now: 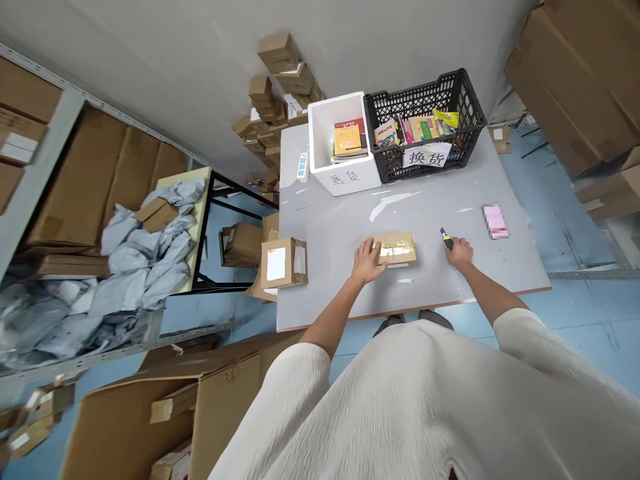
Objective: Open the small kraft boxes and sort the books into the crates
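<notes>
A small cardboard box with shiny clear tape over its top lies on the grey table in front of me. My left hand grips its left end, fingers over the top edge and thumb along the near side. To the right of the box, my right hand is closed around a black and yellow utility knife. The knife points away from me and to the left, apart from the box. I cannot tell whether its blade is out.
A white foam bin of books and a black plastic crate of colourful packets stand at the table's back. A phone lies right. A labelled carton sits at the left edge. Grey parcels pile up farther left; a large open carton stands below.
</notes>
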The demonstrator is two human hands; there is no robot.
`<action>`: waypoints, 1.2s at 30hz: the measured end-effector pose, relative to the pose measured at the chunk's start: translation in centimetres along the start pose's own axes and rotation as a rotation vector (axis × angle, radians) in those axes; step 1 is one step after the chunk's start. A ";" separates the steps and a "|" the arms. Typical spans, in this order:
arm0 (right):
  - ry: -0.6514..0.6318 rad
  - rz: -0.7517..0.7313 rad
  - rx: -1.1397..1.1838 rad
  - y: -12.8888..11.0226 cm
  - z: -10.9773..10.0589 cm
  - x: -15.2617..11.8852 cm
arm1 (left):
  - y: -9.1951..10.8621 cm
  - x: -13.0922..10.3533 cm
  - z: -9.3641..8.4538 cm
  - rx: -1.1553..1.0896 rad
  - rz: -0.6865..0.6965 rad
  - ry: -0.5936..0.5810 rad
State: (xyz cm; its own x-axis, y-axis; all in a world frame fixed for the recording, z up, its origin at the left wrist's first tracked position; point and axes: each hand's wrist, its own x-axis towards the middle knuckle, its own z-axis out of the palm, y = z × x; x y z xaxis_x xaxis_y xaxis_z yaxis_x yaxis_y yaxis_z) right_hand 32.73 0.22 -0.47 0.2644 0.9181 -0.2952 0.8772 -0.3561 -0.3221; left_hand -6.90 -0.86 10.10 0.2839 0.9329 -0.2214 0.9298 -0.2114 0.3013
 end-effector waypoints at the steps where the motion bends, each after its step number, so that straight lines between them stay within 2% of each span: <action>1: 0.004 -0.010 0.013 -0.4 -0.3 -0.1 | -0.1 0.1 -0.2 0.000 0.005 -0.002; 4: -0.022 -0.094 0.106 -2.4 -1.4 -0.4 | -0.1 0.5 -0.5 -0.013 0.004 0.000; 7: -0.088 -0.230 0.275 -5.1 -2.5 -1.1 | 0.7 0.9 -0.3 -0.039 0.004 0.023; 10: -0.100 -0.291 0.417 -7.6 -3.3 -2.1 | 1.5 1.3 0.1 -0.083 -0.002 0.054; 14: -0.117 -0.379 0.460 -9.8 -4.0 -3.3 | 1.3 1.6 0.3 -0.171 0.040 0.088; 17: -0.107 -0.418 0.403 -10.2 -4.4 -3.8 | 0.3 1.4 0.4 -0.218 0.037 0.127; 23: -0.062 -0.437 0.308 -10.5 -4.8 -4.4 | -0.5 0.8 1.2 -0.306 -0.193 0.187; 30: -0.047 -0.417 0.287 -11.1 -5.5 -4.9 | -0.8 0.4 1.7 -0.381 -0.123 0.217; 33: -0.023 -0.406 0.326 -11.4 -5.8 -4.9 | -1.0 0.4 2.1 -0.387 -0.102 0.236; 36: 0.011 -0.377 0.405 -11.8 -6.1 -4.6 | -1.3 0.6 2.6 -0.489 -0.080 0.250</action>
State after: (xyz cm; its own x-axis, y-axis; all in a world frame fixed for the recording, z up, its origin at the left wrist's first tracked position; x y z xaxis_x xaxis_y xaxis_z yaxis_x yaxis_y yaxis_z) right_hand 23.58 1.23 10.18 -0.0324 0.9960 -0.0834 0.6881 -0.0383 -0.7246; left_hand -7.36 -0.80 7.12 0.0969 0.9939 -0.0526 0.7124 -0.0323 0.7011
